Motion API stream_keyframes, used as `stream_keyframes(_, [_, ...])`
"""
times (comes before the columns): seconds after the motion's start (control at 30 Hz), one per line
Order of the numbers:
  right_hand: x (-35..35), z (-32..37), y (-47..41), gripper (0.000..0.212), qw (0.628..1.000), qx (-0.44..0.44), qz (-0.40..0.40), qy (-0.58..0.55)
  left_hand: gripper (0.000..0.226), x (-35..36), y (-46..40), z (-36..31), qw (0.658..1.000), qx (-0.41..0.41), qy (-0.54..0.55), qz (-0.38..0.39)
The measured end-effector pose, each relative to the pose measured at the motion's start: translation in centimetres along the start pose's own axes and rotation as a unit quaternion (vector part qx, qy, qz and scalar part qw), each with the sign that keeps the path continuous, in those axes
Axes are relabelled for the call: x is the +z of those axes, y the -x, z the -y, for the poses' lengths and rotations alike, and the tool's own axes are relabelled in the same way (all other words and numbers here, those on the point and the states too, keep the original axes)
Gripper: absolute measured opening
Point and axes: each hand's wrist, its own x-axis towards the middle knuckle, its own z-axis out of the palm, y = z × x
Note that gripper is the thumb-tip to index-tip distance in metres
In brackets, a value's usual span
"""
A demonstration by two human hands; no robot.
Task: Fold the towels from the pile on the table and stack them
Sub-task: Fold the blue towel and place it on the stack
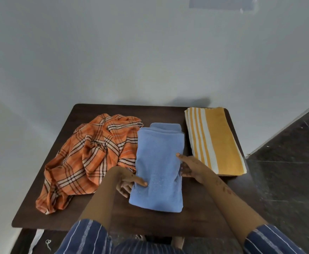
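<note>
A folded blue towel (158,167) lies lengthwise in the middle of the dark table (95,217). My left hand (130,182) grips its left edge, thumb on top and fingers tucked underneath. My right hand (190,167) grips its right edge the same way, thumb over the cloth. An unfolded orange plaid towel (87,158) lies crumpled on the left of the table, touching the blue towel's left side. A folded yellow and white striped towel (214,140) lies flat at the right.
The table stands against a pale wall (131,61). A dark speckled floor (287,171) shows on the right, past the table's right edge. My striped blue sleeves fill the bottom of the view.
</note>
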Motion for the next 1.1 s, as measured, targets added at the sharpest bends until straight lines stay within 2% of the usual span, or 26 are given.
stream_keyframes(0.07, [1.1, 0.3, -0.8, 0.043, 0.997, -0.069, -0.032, -0.014, 0.074, -0.5, 0.0, 0.8, 0.996, 0.029, 0.076, -0.043])
stream_keyframes(0.1, [1.6, 0.4, -1.5, 0.04, 0.993, -0.096, -0.071, -0.022, 0.076, -0.7, -0.1, 1.0, 0.986, 0.062, 0.122, -0.092])
stream_keyframes(0.17, [2.8, 0.7, -2.8, 0.037, 0.979, -0.129, -0.148, -0.055, 0.063, -0.8, -0.1, 0.6, 0.95, 0.165, 0.189, -0.187])
stream_keyframes(0.2, [3.5, 1.2, -2.9, 0.038, 0.972, -0.144, -0.171, -0.07, 0.056, -0.7, 0.0, 0.0, 0.932, 0.21, 0.216, -0.2])
stream_keyframes(0.27, [5.2, 2.7, -2.2, 0.037, 0.961, -0.21, -0.174, -0.051, 0.065, -0.3, 0.4, -1.5, 0.923, 0.249, 0.233, -0.18])
stream_keyframes(0.3, [6.1, 3.3, -2.1, 0.036, 0.955, -0.252, -0.155, -0.006, 0.073, -0.1, 0.4, -2.2, 0.925, 0.25, 0.222, -0.181])
stream_keyframes(0.37, [7.8, 4.2, -2.0, 0.035, 0.938, -0.304, -0.138, 0.094, 0.075, 0.3, 0.0, -3.2, 0.918, 0.254, 0.205, -0.223])
stream_keyframes(0.43, [8.1, 4.0, -2.9, 0.03, 0.934, -0.278, -0.204, 0.096, 0.068, 0.7, -0.6, -3.6, 0.907, 0.258, 0.225, -0.246])
stream_keyframes(0.5, [7.4, 3.4, -3.4, 0.02, 0.938, -0.188, -0.28, 0.079, 0.076, 1.0, -1.2, -3.8, 0.902, 0.258, 0.238, -0.25])
stream_keyframes(0.53, [6.9, 3.0, -4.0, 0.024, 0.941, -0.156, -0.294, 0.06, 0.082, 0.9, -1.2, -3.9, 0.904, 0.252, 0.233, -0.257])
stream_keyframes(0.63, [5.6, 2.4, -5.4, 0.046, 0.965, -0.102, -0.24, -0.041, 0.099, 0.7, -2.1, -4.7, 0.895, 0.243, 0.243, -0.285])
stream_keyframes(0.73, [4.1, 1.8, -7.9, 0.068, 0.976, -0.076, -0.189, -0.08, 0.099, 0.6, -2.1, -6.4, 0.881, 0.229, 0.256, -0.326])
stream_keyframes(0.8, [4.3, 2.5, -7.4, 0.082, 0.981, -0.057, -0.177, -0.049, 0.095, 0.3, -1.9, -7.2, 0.89, 0.233, 0.291, -0.262])
stream_keyframes(0.87, [4.4, 2.8, -7.8, 0.085, 0.979, -0.05, -0.197, 0.009, 0.076, -0.1, -1.0, -7.5, 0.916, 0.226, 0.292, -0.16])
stream_keyframes(0.93, [4.7, 3.2, -6.9, 0.101, 0.971, -0.055, -0.227, -0.04, 0.063, -0.8, -0.2, -7.5, 0.93, 0.224, 0.28, -0.086])
stream_keyframes(0.97, [4.4, 3.4, -6.3, 0.104, 0.967, -0.091, -0.215, -0.099, 0.056, -1.2, 0.2, -7.5, 0.927, 0.234, 0.287, -0.052])
stream_keyframes(1.03, [3.7, 3.7, -4.6, 0.083, 0.954, -0.171, -0.143, -0.203, 0.044, -2.0, 0.4, -7.3, 0.909, 0.257, 0.326, -0.013])
stream_keyframes(1.1, [2.4, 3.8, -3.4, 0.056, 0.95, -0.186, -0.031, -0.248, 0.06, -2.4, 0.5, -7.1, 0.892, 0.284, 0.353, 0.012])
